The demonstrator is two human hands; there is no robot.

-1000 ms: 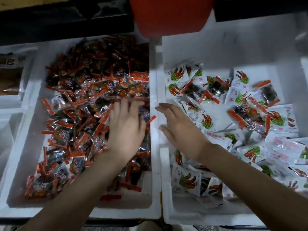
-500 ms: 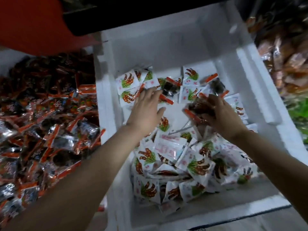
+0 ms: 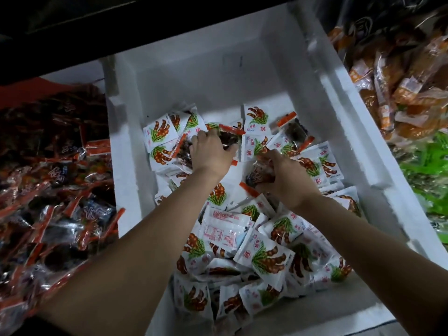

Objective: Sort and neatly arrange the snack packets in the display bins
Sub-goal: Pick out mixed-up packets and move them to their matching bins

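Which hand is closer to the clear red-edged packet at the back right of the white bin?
Right. The right hand sits just in front of the clear red-edged packet; the left hand is farther off to its left.

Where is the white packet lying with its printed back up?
Head view: the face-down packet lies in the middle of the white bin, atop the pile between the forearms, nearer the camera than the right hand.

Bare bin floor [image 3: 218, 100] beyond packet heap [image 3: 266, 258], dark shelf [image 3: 121, 25] overhead
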